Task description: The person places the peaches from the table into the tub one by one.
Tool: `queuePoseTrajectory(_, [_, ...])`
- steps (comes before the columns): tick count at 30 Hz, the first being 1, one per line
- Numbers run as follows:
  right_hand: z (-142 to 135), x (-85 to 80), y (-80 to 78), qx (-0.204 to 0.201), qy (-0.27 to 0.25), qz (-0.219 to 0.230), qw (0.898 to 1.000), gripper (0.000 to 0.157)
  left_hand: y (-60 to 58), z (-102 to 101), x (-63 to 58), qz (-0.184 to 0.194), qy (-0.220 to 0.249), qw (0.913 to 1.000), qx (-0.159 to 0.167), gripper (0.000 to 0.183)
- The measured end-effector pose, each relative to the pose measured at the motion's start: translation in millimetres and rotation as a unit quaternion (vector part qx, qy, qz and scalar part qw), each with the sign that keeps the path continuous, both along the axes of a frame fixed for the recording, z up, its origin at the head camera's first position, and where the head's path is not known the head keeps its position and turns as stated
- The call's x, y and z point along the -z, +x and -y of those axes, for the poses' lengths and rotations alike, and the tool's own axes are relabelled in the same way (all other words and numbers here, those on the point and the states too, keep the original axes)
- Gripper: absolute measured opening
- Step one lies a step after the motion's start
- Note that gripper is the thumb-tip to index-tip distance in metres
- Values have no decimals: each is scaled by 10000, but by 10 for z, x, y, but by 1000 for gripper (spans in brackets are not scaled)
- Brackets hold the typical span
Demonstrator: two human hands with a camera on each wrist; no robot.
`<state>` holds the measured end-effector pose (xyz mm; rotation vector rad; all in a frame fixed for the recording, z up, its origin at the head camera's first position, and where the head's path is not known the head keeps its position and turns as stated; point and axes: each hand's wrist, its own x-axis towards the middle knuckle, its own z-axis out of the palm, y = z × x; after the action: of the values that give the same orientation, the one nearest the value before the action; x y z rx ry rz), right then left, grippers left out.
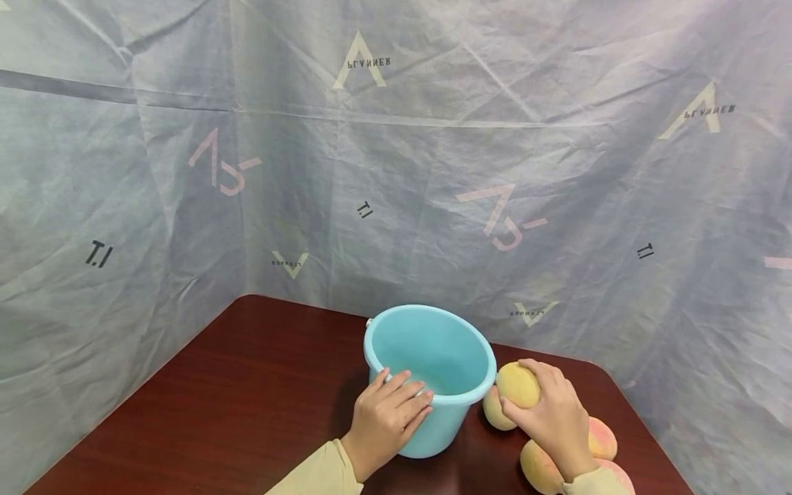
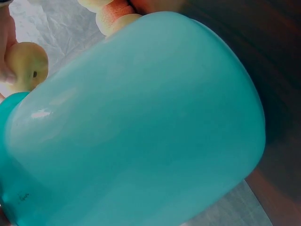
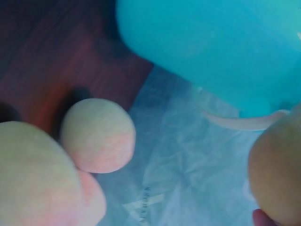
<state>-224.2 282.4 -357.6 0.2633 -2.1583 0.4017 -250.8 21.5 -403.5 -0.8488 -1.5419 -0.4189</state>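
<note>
A light blue bucket (image 1: 436, 430) stands upright on the table, and no contents show in the part of its inside that I can see. My left hand (image 1: 385, 421) holds its near rim, fingers hooked over the edge. The bucket's outer wall (image 2: 141, 122) fills most of the left wrist view. Just right of the rim, my right hand (image 1: 557, 416) grips a yellow peach (image 1: 518, 385) between thumb and fingers, raised above the table. The same peach (image 3: 278, 172) is partly cut off in the right wrist view. Below it, another peach (image 1: 496, 412) sits beside the bucket.
Several more peaches, such as a pinkish one (image 1: 603, 438) and a yellowish one (image 1: 538, 469), lie near the right forearm. The bucket's pale handle (image 3: 240, 123) hangs at its side. Grey printed cloth (image 1: 421, 172) hangs behind the dark red table (image 1: 247, 399).
</note>
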Motion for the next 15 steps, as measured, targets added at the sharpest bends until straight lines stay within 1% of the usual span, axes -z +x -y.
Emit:
queuePoseTrajectory(4, [61, -145, 35, 142, -59, 879, 9960, 56, 1, 10, -7, 12, 25, 10000, -28, 32])
queuePoseTrajectory(6, [73, -206, 48, 246, -66, 1306, 9911, 56, 3, 10, -11, 24, 30, 10000, -28, 32])
queuePoseTrajectory(9, [72, -274, 56, 342, -30, 1780, 9834, 56, 7, 5, -15, 49, 29, 10000, -18, 32])
queuePoseTrajectory(12, [61, -320, 62, 372, 57, 2016, 9787, 56, 13, -4, -16, 69, 25, 10000, 18, 32])
queuePoseTrajectory(15, [53, -366, 61, 323, 176, 2013, 9788, 56, 18, -12, -14, 90, -1, 10000, 40, 31])
